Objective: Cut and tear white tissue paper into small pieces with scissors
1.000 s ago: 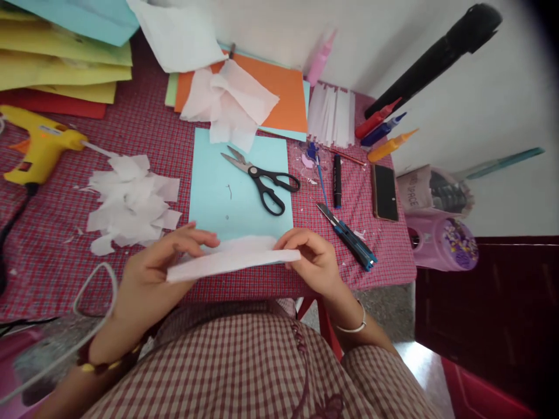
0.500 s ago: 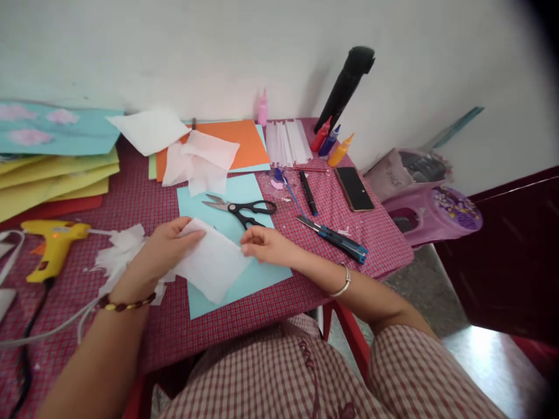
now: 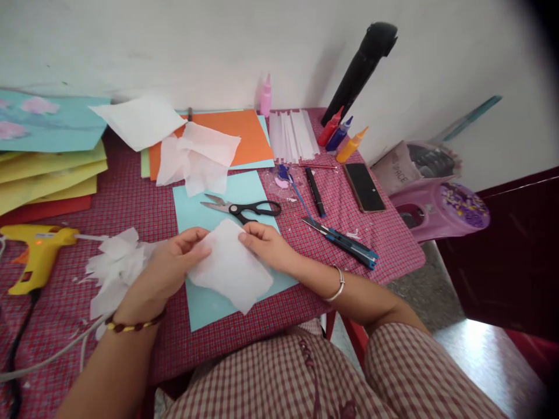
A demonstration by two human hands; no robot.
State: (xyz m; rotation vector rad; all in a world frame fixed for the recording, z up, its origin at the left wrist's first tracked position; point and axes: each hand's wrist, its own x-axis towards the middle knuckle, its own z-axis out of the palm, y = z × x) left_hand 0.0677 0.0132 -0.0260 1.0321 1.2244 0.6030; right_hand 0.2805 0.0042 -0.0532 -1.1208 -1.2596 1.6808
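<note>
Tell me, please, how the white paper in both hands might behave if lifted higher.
The white paper would probably droop, as its lower edge looks uneven. It looks tissue-thin, so it is likely light and may tear easily.

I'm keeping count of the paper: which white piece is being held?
The white sheet above the blue paper, held by left hand and right hand. Others form the heap beside the glue gun or lie on or by the orange paper.

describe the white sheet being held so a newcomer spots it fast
On the red checked table, find the light blue sheet with scissors on it. Over it, between the left hand and right hand, is the white sheet; unlike the jumbled white scraps, it's being held.
</note>
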